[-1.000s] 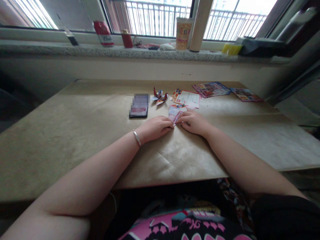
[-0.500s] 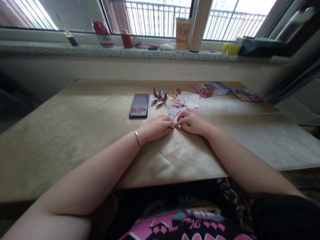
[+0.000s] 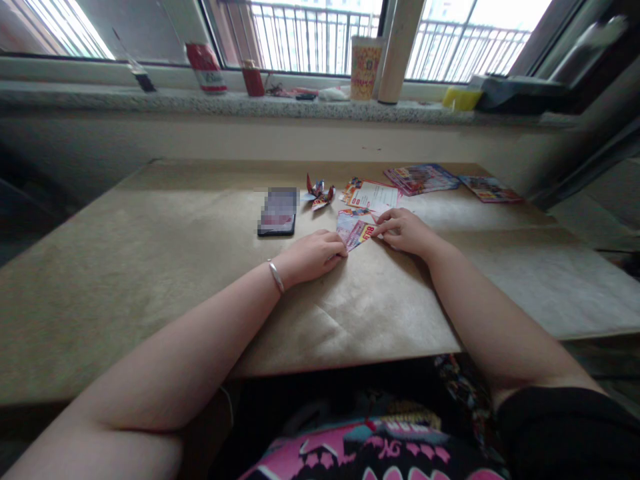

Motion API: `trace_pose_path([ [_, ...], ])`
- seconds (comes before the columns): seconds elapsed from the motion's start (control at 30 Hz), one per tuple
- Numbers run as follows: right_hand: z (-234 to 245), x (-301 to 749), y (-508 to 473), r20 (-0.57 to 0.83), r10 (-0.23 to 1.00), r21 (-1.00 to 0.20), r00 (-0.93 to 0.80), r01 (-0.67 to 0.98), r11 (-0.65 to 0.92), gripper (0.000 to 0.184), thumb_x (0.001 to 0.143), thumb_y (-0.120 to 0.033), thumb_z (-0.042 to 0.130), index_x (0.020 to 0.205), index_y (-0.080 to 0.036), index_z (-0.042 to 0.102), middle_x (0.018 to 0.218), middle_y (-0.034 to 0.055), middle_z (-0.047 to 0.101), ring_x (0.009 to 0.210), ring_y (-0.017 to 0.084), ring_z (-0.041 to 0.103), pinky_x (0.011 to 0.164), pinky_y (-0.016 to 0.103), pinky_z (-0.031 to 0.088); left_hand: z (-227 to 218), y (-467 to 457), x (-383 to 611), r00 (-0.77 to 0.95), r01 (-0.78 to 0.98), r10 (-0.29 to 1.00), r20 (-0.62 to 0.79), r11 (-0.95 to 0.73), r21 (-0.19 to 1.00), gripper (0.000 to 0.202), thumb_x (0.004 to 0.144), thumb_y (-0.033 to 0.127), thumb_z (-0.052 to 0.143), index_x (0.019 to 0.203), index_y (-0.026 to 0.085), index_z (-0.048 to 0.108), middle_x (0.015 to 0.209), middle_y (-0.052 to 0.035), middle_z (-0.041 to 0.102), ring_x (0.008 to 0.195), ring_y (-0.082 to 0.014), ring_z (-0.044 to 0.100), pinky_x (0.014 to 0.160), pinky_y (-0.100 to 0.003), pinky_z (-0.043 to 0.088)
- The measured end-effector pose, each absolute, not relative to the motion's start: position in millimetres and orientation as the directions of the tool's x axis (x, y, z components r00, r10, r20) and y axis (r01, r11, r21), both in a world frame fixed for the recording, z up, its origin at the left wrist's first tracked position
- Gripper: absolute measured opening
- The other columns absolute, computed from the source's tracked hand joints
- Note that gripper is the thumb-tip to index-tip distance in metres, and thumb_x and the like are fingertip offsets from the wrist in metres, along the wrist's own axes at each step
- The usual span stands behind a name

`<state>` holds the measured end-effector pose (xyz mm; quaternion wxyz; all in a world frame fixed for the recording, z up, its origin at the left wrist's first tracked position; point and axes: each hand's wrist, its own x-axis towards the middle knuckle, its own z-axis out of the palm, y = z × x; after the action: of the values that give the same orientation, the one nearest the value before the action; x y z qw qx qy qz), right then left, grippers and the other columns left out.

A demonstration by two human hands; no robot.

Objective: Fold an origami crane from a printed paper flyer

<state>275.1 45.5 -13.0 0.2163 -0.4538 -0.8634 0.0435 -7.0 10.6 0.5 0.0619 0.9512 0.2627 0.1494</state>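
A printed sheet of paper, folded along its near edge, lies on the table between my hands. My left hand has its fingers closed at the sheet's near left corner and presses it down. At the right end of the fold, the bent fingertips of my right hand are pressed together on the paper. That hand covers the sheet's right part. Just beyond it lies a red-and-white printed sheet. A folded paper figure with pointed tips stands to the left of that sheet.
A phone lies left of the paper figure. Farther back on the right are a stack of colourful leaflets and another leaflet pile. On the windowsill stand a red can, a patterned cup and a yellow object.
My right hand has slid right and slightly away from me along the fold, uncovering more of the printed paper. My left hand stays at the corner.
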Motion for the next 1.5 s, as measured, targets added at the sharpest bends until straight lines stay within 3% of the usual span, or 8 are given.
trace_pose_path([
  [0.37,-14,287,50,0.326,0.852,-0.205,-0.409,0.849,0.487,0.028,0.080,-0.019,0.058,0.092,-0.031,0.080,0.102,0.0027,0.072,0.095,0.023,0.064,0.091,0.039,0.049,-1,11,-7,0.816,0.480,0.517,0.260,-0.855,0.194,0.019,0.089,0.016,0.050,0.099,0.018,0.067,0.109,-0.0072,0.066,0.103,-0.0203,0.059,0.094,-0.034,0.048],
  [0.7,-15,286,46,0.374,0.848,-0.116,-0.376,0.888,0.444,0.022,0.080,-0.023,0.057,0.091,-0.023,0.076,0.097,0.0065,0.072,0.090,0.024,0.065,0.085,0.039,0.049,-4,9,-8,0.796,0.484,0.527,0.297,-0.850,0.208,0.015,0.090,0.020,0.052,0.096,0.018,0.065,0.105,-0.0077,0.066,0.099,-0.0190,0.059,0.090,-0.031,0.049],
  [0.87,-11,268,35,0.449,0.790,-0.133,-0.419,0.842,0.522,0.026,0.077,-0.027,0.063,0.101,-0.020,0.067,0.105,0.0109,0.068,0.099,0.028,0.061,0.087,0.041,0.049,-1,8,-7,0.754,0.548,0.594,0.280,-0.804,0.231,0.013,0.090,0.021,0.053,0.092,0.017,0.065,0.098,-0.0083,0.066,0.091,-0.0193,0.060,0.084,-0.031,0.049],
  [1.0,-6,255,30,0.465,0.676,-0.036,-0.572,0.750,0.660,0.016,0.082,-0.025,0.060,0.096,-0.021,0.067,0.113,0.0104,0.067,0.105,0.027,0.058,0.092,0.042,0.046,-3,9,-7,0.732,0.577,0.620,0.283,-0.785,0.226,0.015,0.090,0.022,0.052,0.092,0.016,0.066,0.096,-0.0083,0.065,0.089,-0.0194,0.060,0.082,-0.031,0.049],
  [1.17,-3,245,27,0.467,0.595,0.028,-0.654,0.683,0.730,0.014,0.088,-0.024,0.054,0.087,-0.022,0.068,0.102,0.0074,0.071,0.099,0.024,0.059,0.089,0.039,0.045,-4,9,-8,0.716,0.589,0.634,0.291,-0.773,0.234,0.013,0.090,0.025,0.054,0.090,0.017,0.065,0.095,-0.0071,0.064,0.088,-0.0189,0.059,0.082,-0.030,0.048],
  [1.37,-1,232,18,0.466,0.587,0.037,-0.663,0.677,0.735,0.013,0.084,-0.019,0.055,0.086,-0.021,0.068,0.093,0.0066,0.071,0.093,0.024,0.058,0.085,0.037,0.043,-6,10,-7,0.697,0.617,0.642,0.319,-0.764,0.190,0.009,0.088,0.025,0.057,0.087,0.018,0.064,0.093,-0.0059,0.065,0.087,-0.0194,0.058,0.080,-0.030,0.047],
  [1.5,0,224,12,0.461,0.555,0.067,-0.692,0.651,0.756,0.013,0.087,-0.026,0.055,0.084,-0.023,0.068,0.092,0.0059,0.070,0.091,0.023,0.055,0.084,0.037,0.041,-8,11,-7,0.698,0.623,0.627,0.346,-0.770,0.139,0.010,0.087,0.022,0.055,0.084,0.018,0.063,0.088,-0.0058,0.065,0.083,-0.0192,0.058,0.077,-0.030,0.047],
])
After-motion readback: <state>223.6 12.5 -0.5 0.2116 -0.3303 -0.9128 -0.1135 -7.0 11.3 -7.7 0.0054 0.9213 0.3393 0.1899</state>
